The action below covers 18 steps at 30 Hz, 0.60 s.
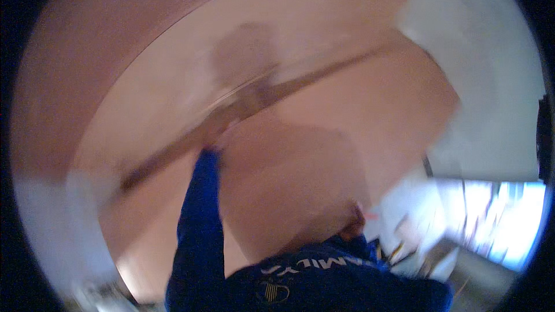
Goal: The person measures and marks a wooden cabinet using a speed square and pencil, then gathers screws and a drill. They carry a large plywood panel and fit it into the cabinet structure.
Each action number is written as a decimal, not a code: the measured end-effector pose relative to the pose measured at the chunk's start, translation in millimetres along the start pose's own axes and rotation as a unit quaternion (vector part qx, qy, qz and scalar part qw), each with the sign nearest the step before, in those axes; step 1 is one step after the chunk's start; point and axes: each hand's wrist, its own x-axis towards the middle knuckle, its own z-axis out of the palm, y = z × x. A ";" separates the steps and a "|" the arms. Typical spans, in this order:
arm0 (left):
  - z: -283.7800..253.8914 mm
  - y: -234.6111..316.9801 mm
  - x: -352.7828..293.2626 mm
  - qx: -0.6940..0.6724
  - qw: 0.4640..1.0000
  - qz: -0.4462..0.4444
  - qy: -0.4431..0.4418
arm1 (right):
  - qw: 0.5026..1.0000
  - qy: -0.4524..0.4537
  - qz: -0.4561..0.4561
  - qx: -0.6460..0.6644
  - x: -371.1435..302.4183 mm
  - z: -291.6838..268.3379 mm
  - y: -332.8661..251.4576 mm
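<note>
My left arm, in a blue sleeve, stretches up and forward. My left hand is at a long, narrow brown strip that runs slantwise across a broad tan surface. Motion smears its fingers, so whether they grip the strip or only touch it cannot be told. Whether the strip is a loose bar or a fixed ledge is also unclear. Low on the right, my right hand is held close to my chest, its fingers looking curled. A small reddish streak beside it is too blurred to name.
A darker, reddish-brown surface curves along the upper left. Pale grey-white surface fills the right side. Below it lie a bright area and blurred clutter. More indistinct items sit at the lower left. Shadows fall across the tan surface.
</note>
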 end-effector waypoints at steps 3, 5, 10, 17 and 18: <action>14.7 4.5 -16.0 -0.010 0.999 -0.018 0.046 | 0.991 0.042 -0.016 0.123 30.2 -46.3 -48.3; 11.4 17.1 -27.2 -0.033 0.991 0.011 0.132 | 0.991 0.092 -0.010 0.099 61.1 -69.8 -93.0; -34.3 55.6 -68.8 0.066 0.993 -0.050 0.082 | 0.989 0.142 0.002 0.040 91.8 -92.2 -106.9; -26.7 62.4 -81.0 0.025 0.998 -0.055 0.037 | 0.988 0.132 0.017 0.077 48.3 -89.8 -123.1; -14.0 54.8 -83.3 0.003 0.998 -0.050 0.046 | 0.988 0.097 0.029 0.119 41.4 -96.6 -122.0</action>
